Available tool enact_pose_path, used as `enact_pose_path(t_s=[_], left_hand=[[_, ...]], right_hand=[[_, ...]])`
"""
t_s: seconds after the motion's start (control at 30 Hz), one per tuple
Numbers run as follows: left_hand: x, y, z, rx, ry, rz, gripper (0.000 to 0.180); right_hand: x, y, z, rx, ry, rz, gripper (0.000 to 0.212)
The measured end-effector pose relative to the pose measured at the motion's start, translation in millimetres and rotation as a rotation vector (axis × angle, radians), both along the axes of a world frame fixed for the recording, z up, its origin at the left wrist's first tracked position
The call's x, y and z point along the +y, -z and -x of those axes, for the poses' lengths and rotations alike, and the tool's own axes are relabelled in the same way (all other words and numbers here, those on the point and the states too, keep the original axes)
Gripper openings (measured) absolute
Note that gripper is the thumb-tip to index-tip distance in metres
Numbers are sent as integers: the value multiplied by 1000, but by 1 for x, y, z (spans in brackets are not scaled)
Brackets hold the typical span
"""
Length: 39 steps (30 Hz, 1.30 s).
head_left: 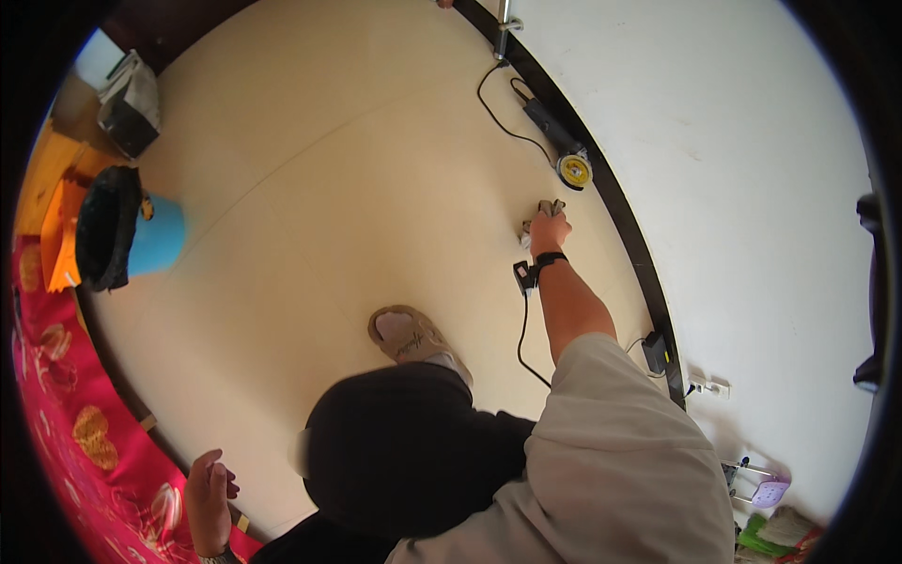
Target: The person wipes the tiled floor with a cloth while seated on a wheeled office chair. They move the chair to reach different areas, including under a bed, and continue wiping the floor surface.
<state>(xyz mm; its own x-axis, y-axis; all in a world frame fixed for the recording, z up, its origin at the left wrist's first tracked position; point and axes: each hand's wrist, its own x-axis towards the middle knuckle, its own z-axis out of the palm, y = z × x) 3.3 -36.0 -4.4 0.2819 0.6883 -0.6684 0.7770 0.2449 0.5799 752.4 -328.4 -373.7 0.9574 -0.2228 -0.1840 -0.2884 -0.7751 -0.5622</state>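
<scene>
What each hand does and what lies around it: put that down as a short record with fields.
Right hand: reaching forward, gripping a bunched greyish rag, exact kind unclear
Left hand: low at left, fingers loosely curled, nothing visibly held
Nearest tool: grinder with yellow disc, on the floor ahead of the right hand, beside the black skirting
Left side: blue bin with black liner; patterned red cloth
Foot: beige shoe

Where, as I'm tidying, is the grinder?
In the head view's upper right, the grinder lies on the floor beside the baseboard, just beyond the right hand.
</scene>
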Motion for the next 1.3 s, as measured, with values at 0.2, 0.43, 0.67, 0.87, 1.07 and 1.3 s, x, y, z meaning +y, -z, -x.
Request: enact_pose_path(t_s=[0.2, 0.43, 0.67, 0.87, 1.07, 1.3], left_hand=[[26, 46, -28, 90, -75, 82, 35], [34, 65, -52, 89, -82, 117, 35], [26, 68, -43, 145, -133, 125, 34], [20, 62, -31, 145, -148, 145, 35], [20, 52, -43, 135, -125, 153, 35], [11, 27, -52, 34, -44, 96, 35]], right_hand=[[79, 26, -64, -8, -254, 634, 59], [134, 23, -130, 36, -297, 600, 59], [154, -4, -156, 73, -291, 517, 56], [159, -14, -142, -33, -581, 645, 51], [186, -6, -92, -251, -962, 527, 62], [274, -3, 98, -299, -1210, 450, 67]])
